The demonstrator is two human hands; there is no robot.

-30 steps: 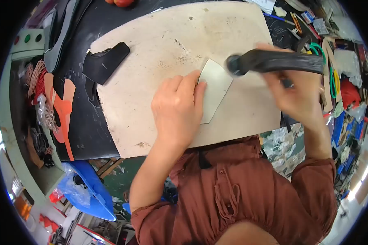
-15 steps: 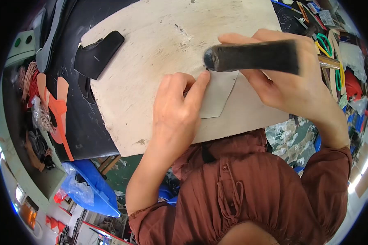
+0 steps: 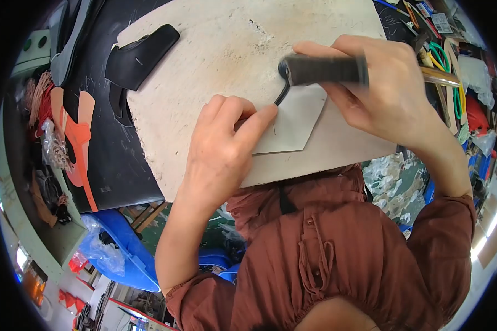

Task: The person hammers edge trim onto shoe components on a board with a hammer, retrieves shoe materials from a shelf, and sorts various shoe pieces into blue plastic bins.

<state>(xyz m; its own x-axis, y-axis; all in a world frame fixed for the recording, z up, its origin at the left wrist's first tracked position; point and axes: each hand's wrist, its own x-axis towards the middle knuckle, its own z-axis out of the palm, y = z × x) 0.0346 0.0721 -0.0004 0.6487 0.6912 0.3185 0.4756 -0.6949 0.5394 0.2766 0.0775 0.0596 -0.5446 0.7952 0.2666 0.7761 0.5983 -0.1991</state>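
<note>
A pale, angular flat piece point(image 3: 295, 124) lies on the large beige board near its front edge. My left hand point(image 3: 223, 143) is over its left side, thumb and forefinger pinched on the lower end of a thin black strip point(image 3: 282, 95). The strip runs up along the upper left edge of the piece. Closed around a dark tool, my right hand point(image 3: 384, 88) is just above and right of the strip. The tool's dark, blurred head point(image 3: 326, 70) reaches the strip's upper end, and a brown handle point(image 3: 440, 76) shows beyond my right hand.
The beige board point(image 3: 204, 66) covers much of the black table point(image 3: 121, 185). A black folded piece point(image 3: 141, 58) sits on its left part. Orange pieces point(image 3: 78, 135) lie further left. Green-handled scissors point(image 3: 439, 55) and pens are at the right. A blue bin point(image 3: 127, 254) stands below the table.
The dark tool has come from the right side of the pale piece to its upper left edge. The black strip now shows between my left fingers and the tool. My left hand has shifted slightly left.
</note>
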